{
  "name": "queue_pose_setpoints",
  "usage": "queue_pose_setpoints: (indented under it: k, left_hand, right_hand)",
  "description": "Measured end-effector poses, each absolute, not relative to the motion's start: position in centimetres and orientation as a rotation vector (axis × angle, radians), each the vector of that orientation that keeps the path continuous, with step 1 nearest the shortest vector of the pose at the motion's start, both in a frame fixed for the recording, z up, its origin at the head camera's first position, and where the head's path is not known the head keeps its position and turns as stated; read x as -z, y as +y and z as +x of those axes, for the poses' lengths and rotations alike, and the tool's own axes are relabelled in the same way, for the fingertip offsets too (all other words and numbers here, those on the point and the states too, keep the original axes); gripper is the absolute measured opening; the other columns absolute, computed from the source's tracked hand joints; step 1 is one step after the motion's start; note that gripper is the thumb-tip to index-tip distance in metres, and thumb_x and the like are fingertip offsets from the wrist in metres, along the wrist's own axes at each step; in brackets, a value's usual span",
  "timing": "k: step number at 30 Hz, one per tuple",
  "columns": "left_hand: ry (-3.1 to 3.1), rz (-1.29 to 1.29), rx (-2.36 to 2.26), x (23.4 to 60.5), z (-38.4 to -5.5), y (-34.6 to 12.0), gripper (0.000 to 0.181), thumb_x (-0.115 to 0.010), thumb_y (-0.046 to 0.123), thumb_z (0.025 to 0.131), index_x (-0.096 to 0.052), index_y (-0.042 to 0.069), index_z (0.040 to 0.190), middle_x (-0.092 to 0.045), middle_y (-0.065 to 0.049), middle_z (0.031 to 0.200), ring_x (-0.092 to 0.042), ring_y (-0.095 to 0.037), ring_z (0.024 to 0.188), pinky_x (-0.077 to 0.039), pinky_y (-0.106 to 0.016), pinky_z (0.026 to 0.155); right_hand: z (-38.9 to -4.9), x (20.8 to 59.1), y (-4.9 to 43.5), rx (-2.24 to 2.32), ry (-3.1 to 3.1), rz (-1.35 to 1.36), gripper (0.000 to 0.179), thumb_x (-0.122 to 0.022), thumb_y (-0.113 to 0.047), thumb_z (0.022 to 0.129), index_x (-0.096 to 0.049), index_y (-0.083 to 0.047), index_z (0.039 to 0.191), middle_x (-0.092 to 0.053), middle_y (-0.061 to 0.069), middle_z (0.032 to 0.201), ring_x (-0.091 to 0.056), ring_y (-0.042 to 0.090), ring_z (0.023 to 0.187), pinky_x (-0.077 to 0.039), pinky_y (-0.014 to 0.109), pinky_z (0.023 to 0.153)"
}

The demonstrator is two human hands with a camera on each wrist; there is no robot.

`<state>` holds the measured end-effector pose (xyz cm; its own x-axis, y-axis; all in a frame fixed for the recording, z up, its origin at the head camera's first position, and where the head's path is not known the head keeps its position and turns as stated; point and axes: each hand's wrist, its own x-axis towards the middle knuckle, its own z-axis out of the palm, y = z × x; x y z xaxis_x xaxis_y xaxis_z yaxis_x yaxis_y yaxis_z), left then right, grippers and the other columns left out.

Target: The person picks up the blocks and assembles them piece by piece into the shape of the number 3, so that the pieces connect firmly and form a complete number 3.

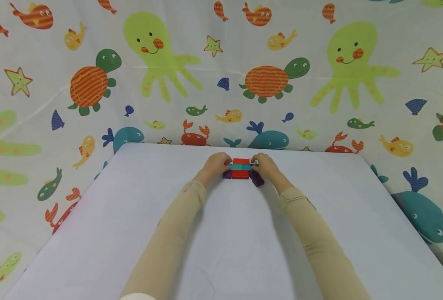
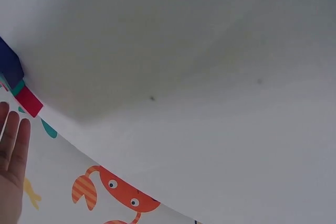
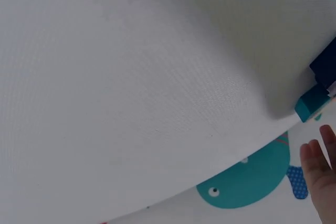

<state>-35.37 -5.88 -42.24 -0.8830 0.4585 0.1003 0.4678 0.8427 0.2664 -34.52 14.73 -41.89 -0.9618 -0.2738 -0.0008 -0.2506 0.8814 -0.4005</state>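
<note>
A small group of blocks stands near the far edge of the table. It has a red block (image 1: 241,161) at the back, another red block (image 1: 240,174) in front, and a teal block (image 1: 236,167) and a blue block (image 1: 246,167) end to end between them. My left hand (image 1: 216,163) pinches the teal block's left end, above a purple block (image 1: 227,174). On the other side, my right hand (image 1: 266,166) pinches the blue block's outer end, beside a slanted purple block (image 1: 256,178). Both wrist views show only some fingers; the thumbs are out of sight there.
A white cloth covers the table (image 1: 240,241). Close behind the blocks hangs a curtain (image 1: 206,91) printed with sea animals, and it continues along both sides. My sleeved forearms reach across the table from the near edge.
</note>
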Motion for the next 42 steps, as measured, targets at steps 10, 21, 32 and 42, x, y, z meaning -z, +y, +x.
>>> queue_pose_setpoints:
  k: [10,21,32,42]
  left_hand:
    - [-3.047,-0.778,0.395,42.4,-35.4,-5.4,0.024,-0.062,0.012,0.090,-0.068,0.004,0.112,-0.068,-0.009,0.111,-0.061,-0.023,0.106,-0.047,-0.034,0.098]
    - [-3.109,-0.801,0.283,42.3,-35.7,-4.6,0.029,-0.065,0.014,0.089,-0.065,0.004,0.117,-0.066,-0.009,0.117,-0.059,-0.022,0.112,-0.045,-0.033,0.101]
    - [-3.244,-0.756,0.285,42.5,-35.8,-4.5,0.037,-0.066,0.014,0.088,-0.059,0.003,0.123,-0.061,-0.011,0.123,-0.055,-0.022,0.114,-0.040,-0.033,0.105]
    - [-3.208,-0.724,0.369,42.9,-35.9,-4.5,0.034,-0.065,0.011,0.088,-0.061,0.002,0.120,-0.062,-0.012,0.120,-0.056,-0.023,0.110,-0.041,-0.033,0.104]
  right_hand:
    - [-35.1,42.3,14.0,0.541,2.969,-0.510,0.027,-0.067,-0.009,0.086,-0.065,0.003,0.110,-0.064,0.019,0.112,-0.059,0.032,0.108,-0.046,0.040,0.099]
    - [-35.3,42.5,13.9,0.474,2.964,-0.442,0.030,-0.068,-0.010,0.086,-0.065,0.003,0.113,-0.065,0.018,0.112,-0.059,0.030,0.108,-0.045,0.039,0.100]
    - [-35.9,42.2,13.3,0.340,2.934,-0.489,0.029,-0.070,-0.011,0.084,-0.065,0.003,0.109,-0.065,0.017,0.111,-0.058,0.031,0.108,-0.046,0.039,0.099]
    - [-36.1,41.6,13.1,0.247,2.943,-0.579,0.029,-0.071,-0.013,0.083,-0.065,0.004,0.106,-0.065,0.017,0.107,-0.057,0.032,0.105,-0.045,0.040,0.098]
